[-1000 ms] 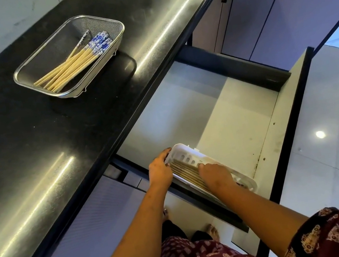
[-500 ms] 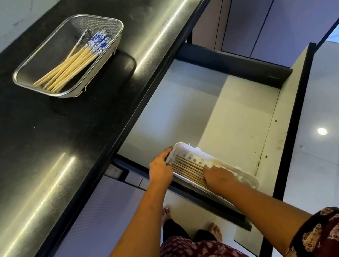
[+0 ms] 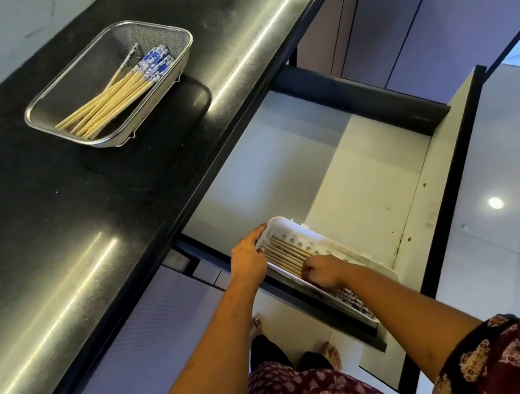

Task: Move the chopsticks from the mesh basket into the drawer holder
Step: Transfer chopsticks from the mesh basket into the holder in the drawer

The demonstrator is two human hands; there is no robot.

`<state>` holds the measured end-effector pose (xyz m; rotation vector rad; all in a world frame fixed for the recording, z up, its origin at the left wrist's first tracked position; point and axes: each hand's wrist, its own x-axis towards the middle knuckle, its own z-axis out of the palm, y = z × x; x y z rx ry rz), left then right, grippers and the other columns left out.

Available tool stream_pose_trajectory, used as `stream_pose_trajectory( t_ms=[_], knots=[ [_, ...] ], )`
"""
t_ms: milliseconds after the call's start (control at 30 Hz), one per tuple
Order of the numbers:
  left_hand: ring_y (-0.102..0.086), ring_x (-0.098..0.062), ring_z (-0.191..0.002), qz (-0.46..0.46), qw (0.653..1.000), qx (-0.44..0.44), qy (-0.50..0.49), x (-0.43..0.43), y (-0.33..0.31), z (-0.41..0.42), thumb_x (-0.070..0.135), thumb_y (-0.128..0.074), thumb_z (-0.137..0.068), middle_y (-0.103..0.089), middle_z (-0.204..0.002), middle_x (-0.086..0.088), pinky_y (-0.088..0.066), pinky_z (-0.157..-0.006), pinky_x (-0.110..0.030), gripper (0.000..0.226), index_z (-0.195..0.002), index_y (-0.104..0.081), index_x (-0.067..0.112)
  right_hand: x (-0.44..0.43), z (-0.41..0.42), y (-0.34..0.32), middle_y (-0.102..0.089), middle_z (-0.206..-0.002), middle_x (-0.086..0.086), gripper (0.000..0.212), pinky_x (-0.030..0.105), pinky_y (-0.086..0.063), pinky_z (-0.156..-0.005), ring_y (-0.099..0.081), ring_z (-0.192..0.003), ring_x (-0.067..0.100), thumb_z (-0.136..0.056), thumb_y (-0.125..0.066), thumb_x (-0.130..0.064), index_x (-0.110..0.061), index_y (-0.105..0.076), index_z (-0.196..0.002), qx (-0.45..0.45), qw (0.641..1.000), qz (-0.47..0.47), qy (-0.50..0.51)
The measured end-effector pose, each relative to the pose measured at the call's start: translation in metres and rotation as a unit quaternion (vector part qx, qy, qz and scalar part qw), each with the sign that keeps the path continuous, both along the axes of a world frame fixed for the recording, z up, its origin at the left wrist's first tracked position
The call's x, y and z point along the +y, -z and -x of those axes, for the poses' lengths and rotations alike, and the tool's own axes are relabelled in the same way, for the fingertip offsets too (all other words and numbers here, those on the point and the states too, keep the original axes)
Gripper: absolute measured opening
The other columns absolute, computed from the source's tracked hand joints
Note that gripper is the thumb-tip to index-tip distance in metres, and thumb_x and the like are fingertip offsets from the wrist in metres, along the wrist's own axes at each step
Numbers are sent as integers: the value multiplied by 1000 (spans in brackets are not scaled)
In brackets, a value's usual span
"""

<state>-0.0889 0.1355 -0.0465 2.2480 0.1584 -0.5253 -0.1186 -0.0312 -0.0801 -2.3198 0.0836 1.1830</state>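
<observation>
Head cam: basket chopsticks (image 3: 106, 104) lie in 1 mesh basket (image 3: 80, 74) on the desk (image 3: 46, 217); holder chopsticks (image 3: 282, 255) lie in 1 white holder (image 3: 286, 225) inside 1 open drawer (image 3: 353, 180).

Basket chopsticks are bundled w/ long axis lower-left to upper-right, plain tips lower-left, blue-white ends upper-right near the basket wall. 1 stick is angled off the bundle. Approx. 10 are seen; the exact count is hidden by overlap. Holder chopsticks are laid parallel along the holder's length, upper-left to lower-right, plain tips toward the left hand (image 3: 248, 258) and patterned ends showing past the right forearm. Approx. 6 shafts are visible. The holder's end is gripped by the left hand, thumb on the rim. The right hand (image 3: 325, 272) is laid on these sticks w/ fingers bent down; whether they are pinched can't be told.
</observation>
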Motion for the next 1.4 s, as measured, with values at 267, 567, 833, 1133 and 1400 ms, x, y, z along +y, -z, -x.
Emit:
stream_pose_trajectory(
  t_ms=[267,567,833,1133,1400],
  knots=[
    [-54,-28,-117,-25,999,2,22,-5,-10,8,3,-47,-93,-54,-131,-14,-44,-99,-37,50,-139,-41,18,1,5,-9,-58,-125,10,35,30,-41,-92,-54,-110,22,-95,-44,-30,-12,-60,-122,38,999,23,-31],
    [-50,-24,-124,10,999,-21,-33,4,-41,-7,-7,-46,-89,-51,-137,-11,-38,-101,-25,48,-133,-49,10,14,-32,-76,-61,-87,5,26,20,-38,-53,-56,-61,14,-100,-41,-30,-13,-61,-98,5,986,-99,131],
    [-61,-11,-96,129,958,-186,-174,45,-122,-69,2,-57,-86,-68,-106,-6,-44,-88,-18,28,-111,-65,11,72,-88,-154,-64,-109,5,31,42,-47,-99,-66,-95,22,-99,-42,-33,-12,-59,-115,-60,962,-226,143],
    [-62,-21,-102,318,857,-171,-367,114,-174,-145,-4,-55,-86,-67,-106,-9,-48,-97,-37,23,-97,-66,13,148,-149,-225,-67,-92,-4,25,34,-50,-91,-65,-84,12,-100,-42,-26,-16,-60,-113,-115,932,-315,138],
    [-57,-17,-96,227,906,-160,-320,177,-191,-202,-23,-37,-82,-61,-105,-11,-48,-88,-28,45,-115,-59,-1,222,-223,-250,-59,-102,10,25,24,-49,-69,-60,-84,17,-99,-40,-7,-8,-54,-121,-51,818,-439,369]
  ],
)
